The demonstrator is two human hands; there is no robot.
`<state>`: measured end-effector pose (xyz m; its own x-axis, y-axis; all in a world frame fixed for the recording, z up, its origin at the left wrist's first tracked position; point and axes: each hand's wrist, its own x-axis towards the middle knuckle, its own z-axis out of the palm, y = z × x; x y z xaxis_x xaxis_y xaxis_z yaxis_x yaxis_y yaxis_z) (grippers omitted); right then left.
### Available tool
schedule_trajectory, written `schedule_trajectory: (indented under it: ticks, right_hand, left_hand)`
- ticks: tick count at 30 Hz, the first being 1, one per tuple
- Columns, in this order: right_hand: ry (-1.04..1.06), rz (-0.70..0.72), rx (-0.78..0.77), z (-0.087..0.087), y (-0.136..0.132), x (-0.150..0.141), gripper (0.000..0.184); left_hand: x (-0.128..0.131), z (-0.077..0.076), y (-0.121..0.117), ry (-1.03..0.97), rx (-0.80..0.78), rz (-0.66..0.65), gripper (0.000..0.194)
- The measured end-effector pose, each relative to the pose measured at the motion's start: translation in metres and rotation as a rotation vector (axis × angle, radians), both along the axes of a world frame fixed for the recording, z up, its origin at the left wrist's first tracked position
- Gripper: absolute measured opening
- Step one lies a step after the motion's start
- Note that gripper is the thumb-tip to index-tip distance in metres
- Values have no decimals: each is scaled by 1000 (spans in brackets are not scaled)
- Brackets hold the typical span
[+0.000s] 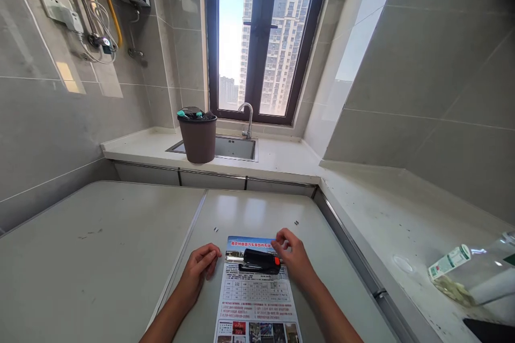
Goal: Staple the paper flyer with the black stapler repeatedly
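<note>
A black stapler (260, 261) with an orange-red mark at its right end lies on a printed flyer (257, 300). Silver metal (235, 258) shows at the stapler's left end. To the left of the flyer, my left hand (200, 266) rests with loosely bent fingers and holds nothing that I can see. My right hand (293, 253) is over the flyer's upper right edge, its fingers curved and apart, close to the stapler's right end. Whether its fingertips touch the paper, I cannot tell. Small staple pieces (216, 229) lie beyond my left hand, and more staple pieces (296, 223) beyond my right.
The pale table (120, 257) has a seam left of the flyer. Behind it, a brown bin (198, 139) stands at the sink (237, 148), near a faucet (248, 120). On the right counter (362, 193) lies a clear plastic container (483, 273) with a labelled end.
</note>
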<state>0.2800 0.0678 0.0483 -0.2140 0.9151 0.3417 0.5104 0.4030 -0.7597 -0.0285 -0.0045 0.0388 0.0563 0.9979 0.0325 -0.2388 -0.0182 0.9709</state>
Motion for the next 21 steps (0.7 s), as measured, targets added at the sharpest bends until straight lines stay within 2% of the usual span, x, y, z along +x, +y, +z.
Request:
schedule_trajectory:
  ticks: [3,7,10,16,21]
  right_hand:
    - [59,181,41,5,-23,-19,28]
    - [29,179,56,-8,-34,-31,34]
    - [-23,177,73,-17,-32,-34,40]
    - [-61,189,102,-24,-27,-35,36]
    - [-70,208,101,-25,-27,-33,35]
  left_hand:
    - [-6,-2,4,70,-20,99,31]
    - [-13,-5,8,364,9,233,39]
    - [-12,-7,9,639,91,323,37]
    - [-3,-15,16,959,155,294,18]
    - [-4,-15,33,1116,54,318,39]
